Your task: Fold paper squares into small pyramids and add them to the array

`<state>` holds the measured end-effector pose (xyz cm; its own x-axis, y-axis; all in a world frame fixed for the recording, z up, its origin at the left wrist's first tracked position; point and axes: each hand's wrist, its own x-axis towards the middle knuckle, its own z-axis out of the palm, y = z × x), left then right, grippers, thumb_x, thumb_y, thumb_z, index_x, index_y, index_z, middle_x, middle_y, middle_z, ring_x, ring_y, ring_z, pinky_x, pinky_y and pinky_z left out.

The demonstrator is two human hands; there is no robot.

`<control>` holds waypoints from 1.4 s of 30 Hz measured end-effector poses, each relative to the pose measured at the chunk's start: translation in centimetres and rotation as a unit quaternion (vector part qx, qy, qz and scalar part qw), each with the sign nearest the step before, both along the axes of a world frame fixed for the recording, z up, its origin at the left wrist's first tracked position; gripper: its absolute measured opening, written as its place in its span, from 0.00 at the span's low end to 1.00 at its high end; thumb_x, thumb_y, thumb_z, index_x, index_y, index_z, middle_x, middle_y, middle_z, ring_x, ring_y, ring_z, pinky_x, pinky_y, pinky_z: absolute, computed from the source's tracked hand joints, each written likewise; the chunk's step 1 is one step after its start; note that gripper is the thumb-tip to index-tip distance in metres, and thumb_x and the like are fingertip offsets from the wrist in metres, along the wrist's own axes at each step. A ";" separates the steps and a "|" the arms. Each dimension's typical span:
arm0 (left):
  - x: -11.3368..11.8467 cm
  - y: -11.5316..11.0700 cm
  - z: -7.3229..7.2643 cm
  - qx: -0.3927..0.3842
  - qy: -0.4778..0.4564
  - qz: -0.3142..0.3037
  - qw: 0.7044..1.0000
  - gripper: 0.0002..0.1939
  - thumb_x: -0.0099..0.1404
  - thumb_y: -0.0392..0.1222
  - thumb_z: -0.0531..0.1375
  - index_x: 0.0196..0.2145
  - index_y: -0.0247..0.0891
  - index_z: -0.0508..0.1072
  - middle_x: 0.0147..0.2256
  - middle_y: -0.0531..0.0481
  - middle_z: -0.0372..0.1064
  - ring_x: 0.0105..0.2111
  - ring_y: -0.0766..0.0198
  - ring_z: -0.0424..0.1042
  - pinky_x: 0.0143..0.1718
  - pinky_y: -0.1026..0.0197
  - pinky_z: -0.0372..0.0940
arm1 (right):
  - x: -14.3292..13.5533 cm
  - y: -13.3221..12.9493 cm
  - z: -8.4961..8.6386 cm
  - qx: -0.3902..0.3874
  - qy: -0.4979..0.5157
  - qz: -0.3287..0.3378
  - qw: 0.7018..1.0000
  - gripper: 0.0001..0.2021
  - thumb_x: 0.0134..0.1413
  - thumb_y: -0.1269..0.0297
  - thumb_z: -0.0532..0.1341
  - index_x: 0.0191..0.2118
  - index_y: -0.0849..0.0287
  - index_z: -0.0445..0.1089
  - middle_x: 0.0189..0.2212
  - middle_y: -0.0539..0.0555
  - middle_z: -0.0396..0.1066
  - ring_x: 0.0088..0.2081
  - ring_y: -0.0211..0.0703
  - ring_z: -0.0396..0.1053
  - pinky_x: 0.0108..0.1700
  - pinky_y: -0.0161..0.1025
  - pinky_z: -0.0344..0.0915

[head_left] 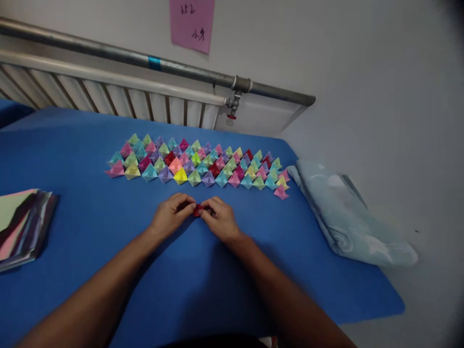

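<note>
A small folded piece of red paper (197, 210) is pinched between my two hands, just above or on the blue surface (152, 290). My left hand (173, 212) grips its left side between thumb and fingers. On its right side, my right hand (219, 217) closes on it the same way. Fingertips cover much of the paper, so its exact folded shape is hard to make out. Beyond my hands stand several rows of small folded paper boats (194, 178) in pink, green, blue, purple, yellow and red.
At the left edge lies a stack of coloured paper sheets (25, 227). A folded pale green blanket (337, 212) rests on the right. Behind the surface are a white radiator (137, 99), a metal pipe (203, 72) and a wall with a pink note (192, 24).
</note>
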<state>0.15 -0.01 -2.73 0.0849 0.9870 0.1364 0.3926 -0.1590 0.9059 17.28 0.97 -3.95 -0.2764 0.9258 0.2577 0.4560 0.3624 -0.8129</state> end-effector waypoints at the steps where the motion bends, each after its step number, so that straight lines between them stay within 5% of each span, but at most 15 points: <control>1: -0.1 0.0 -0.1 0.000 0.000 0.006 1.000 0.11 0.59 0.49 0.58 0.29 0.40 0.75 0.29 0.52 0.71 0.30 0.63 0.70 0.34 0.61 0.63 | 0.0 0.0 0.0 0.005 -0.010 0.008 1.000 0.04 0.54 0.70 0.60 0.31 0.57 0.72 0.29 0.48 0.66 0.28 0.35 0.63 0.33 0.33 0.61; 9: -0.4 -0.2 0.5 -0.133 -0.137 0.037 0.981 0.14 0.58 0.50 0.61 0.36 0.38 0.73 0.33 0.49 0.75 0.31 0.62 0.74 0.37 0.58 0.69 | -0.1 -0.5 0.7 0.051 -0.084 0.012 0.995 0.05 0.57 0.72 0.57 0.33 0.58 0.70 0.28 0.50 0.68 0.31 0.39 0.65 0.37 0.35 0.61; 14: 0.4 -1.1 0.6 -0.150 -0.153 0.033 0.976 0.19 0.54 0.51 0.65 0.40 0.39 0.72 0.36 0.49 0.76 0.36 0.59 0.76 0.41 0.55 0.70 | -0.1 -1.2 1.4 0.051 -0.121 0.013 0.991 0.06 0.59 0.71 0.57 0.36 0.57 0.71 0.31 0.52 0.70 0.33 0.39 0.67 0.37 0.35 0.62; 26: 0.7 -1.4 1.2 -0.177 -0.259 0.056 0.948 0.18 0.52 0.49 0.67 0.38 0.37 0.72 0.33 0.49 0.76 0.31 0.62 0.75 0.39 0.55 0.72 | -0.6 -2.0 1.5 0.100 -0.099 0.005 0.990 0.08 0.61 0.70 0.54 0.38 0.58 0.71 0.33 0.54 0.72 0.35 0.41 0.69 0.40 0.35 0.64; 36: 0.6 -1.9 0.7 -0.145 -0.149 0.015 0.978 0.15 0.57 0.49 0.60 0.38 0.37 0.73 0.33 0.48 0.76 0.32 0.60 0.76 0.37 0.56 0.72 | -0.3 -2.1 2.8 0.048 0.001 0.027 0.998 0.09 0.61 0.64 0.56 0.30 0.57 0.69 0.28 0.50 0.69 0.32 0.37 0.66 0.38 0.34 0.64; 42: 0.6 -2.1 0.8 -0.146 -0.120 -0.026 0.982 0.14 0.59 0.49 0.58 0.39 0.38 0.74 0.30 0.50 0.77 0.30 0.61 0.76 0.36 0.58 0.71 | -0.2 -1.4 1.7 0.003 -0.023 -0.018 1.000 0.08 0.48 0.72 0.58 0.33 0.56 0.72 0.28 0.48 0.68 0.24 0.33 0.61 0.30 0.32 0.61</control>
<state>0.72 -2.08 -1.91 0.1364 0.9822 -0.1292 0.1607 0.1067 0.9812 17.08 -0.42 -2.22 -0.2538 0.9340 0.2516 0.5051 0.3498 -0.7890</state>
